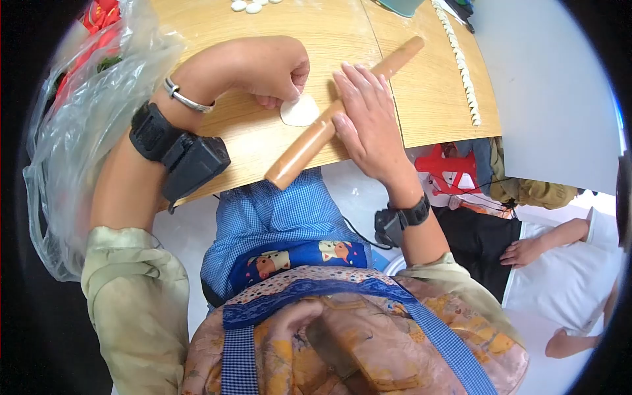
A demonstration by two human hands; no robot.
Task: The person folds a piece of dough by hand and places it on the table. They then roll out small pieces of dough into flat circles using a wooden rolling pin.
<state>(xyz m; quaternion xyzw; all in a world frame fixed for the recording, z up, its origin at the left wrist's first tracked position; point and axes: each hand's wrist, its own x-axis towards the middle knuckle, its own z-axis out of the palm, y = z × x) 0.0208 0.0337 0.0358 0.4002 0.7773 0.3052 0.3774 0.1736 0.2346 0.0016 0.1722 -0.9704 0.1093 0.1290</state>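
Pinched at its far left edge by my left hand (273, 72) is a small round dough wrapper (299, 112), which lies flat on the wooden table. My right hand (368, 118) rests on a wooden rolling pin (299, 155), palm and fingers laid across it with the fingers stretched forward. The pin lies at a slant, its near end by the table's front edge and its far end up to the right. Its left side meets or nearly meets the wrapper's right edge. Both wrists carry black strapped devices.
Several dough pieces (247, 6) lie at the table's far edge. A long row of folded dough pieces (461, 59) runs along the right side, near a greenish container (400, 5). A clear plastic bag (85, 131) hangs at left. Another person in a white shirt (559, 270) sits at right.
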